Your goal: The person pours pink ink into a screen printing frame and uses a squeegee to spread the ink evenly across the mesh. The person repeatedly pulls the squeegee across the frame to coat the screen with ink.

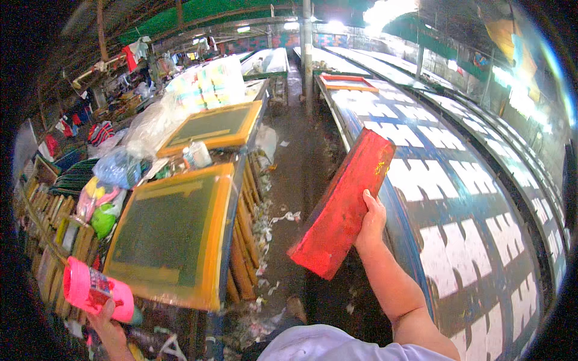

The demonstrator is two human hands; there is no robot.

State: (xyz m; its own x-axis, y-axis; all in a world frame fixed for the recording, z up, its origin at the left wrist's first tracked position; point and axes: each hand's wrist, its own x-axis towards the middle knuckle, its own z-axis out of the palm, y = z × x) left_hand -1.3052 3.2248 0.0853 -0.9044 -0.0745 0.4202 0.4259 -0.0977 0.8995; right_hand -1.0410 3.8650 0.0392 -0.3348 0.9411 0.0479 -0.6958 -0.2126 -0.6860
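Note:
My right hand (pixel 371 219) grips a long red, stained board-like tool (pixel 337 207), held tilted over the aisle beside the right printing table. My left hand (pixel 103 319) holds a pink container (pixel 96 292) with a darker label or stain at the lower left, beside a yellow-framed screen with a dark green mesh (pixel 168 234). A second yellow-framed screen (pixel 211 126) lies farther back on the left bench, with a white jar (pixel 196 154) between the two.
Long tables with rows of white cut pieces (pixel 448 253) fill the right side, with a red frame (pixel 349 78) at the near table's far end. A pole (pixel 306 36) stands ahead along the littered aisle (pixel 286 162). Plastic bags (pixel 117 165) and stacked wooden frames (pixel 45 222) crowd the left.

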